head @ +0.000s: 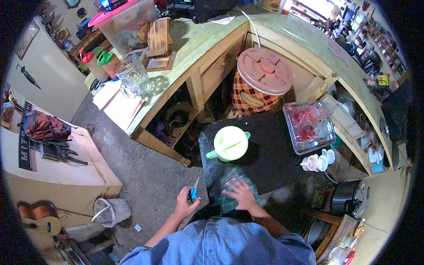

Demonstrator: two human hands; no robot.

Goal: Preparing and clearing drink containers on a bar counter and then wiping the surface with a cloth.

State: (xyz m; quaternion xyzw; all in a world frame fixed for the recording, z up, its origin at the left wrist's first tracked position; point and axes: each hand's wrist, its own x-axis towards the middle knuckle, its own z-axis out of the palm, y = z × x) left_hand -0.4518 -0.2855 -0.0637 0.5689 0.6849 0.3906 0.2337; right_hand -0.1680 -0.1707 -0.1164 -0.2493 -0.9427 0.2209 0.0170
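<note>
A pair of scissors with blue handles (193, 192) is in my left hand (186, 202), its blades pointing away from me, beside the dark table's left edge. My right hand (241, 194) lies spread and blurred on a dark green cloth (237, 180) at the near part of the black tabletop (265, 142). Beyond the cloth stands a light green lidded pitcher (231, 143). To its right, a clear plastic tray (298, 150) holds red-tinted and clear glasses. Several white cups (322, 162) stand close to the tray's near side.
A plaid drum with a pink lid (265, 71) stands behind the table. The green counter (159, 96) at left bears a glass jug (132, 75), papers (119, 106) and lidded containers. A white bucket (112, 212) lies tilted on the floor at left.
</note>
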